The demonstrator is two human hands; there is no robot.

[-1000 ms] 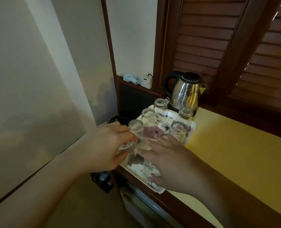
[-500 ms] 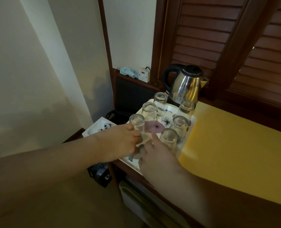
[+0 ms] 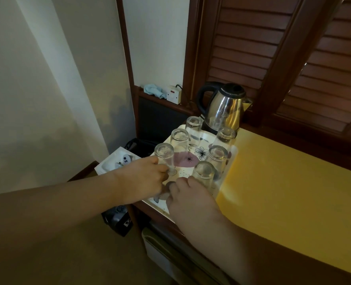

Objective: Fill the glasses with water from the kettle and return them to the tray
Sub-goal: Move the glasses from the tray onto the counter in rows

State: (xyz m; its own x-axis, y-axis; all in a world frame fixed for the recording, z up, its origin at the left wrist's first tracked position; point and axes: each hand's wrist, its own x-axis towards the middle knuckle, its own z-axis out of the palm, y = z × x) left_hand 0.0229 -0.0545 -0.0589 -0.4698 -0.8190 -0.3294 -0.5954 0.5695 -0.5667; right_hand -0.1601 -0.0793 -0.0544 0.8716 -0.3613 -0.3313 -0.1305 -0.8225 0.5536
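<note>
Still both hands (image 3: 141,179) among glasses (image 3: 164,156)

Left hand (image 3: 141,179) covers base of nearest glass (image 3: 164,156). Right hand (image 3: 188,197) fingertips hidden, grip unclear. Tray (image 3: 233,156) near edge hidden under both hands.

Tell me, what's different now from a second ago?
The right hand drew back toward the near edge of the tray, uncovering a sixth glass in the near right spot. The left hand slid in and now grips the near left glass low down. The other four glasses stay upside down in place, and the kettle is untouched.
</note>
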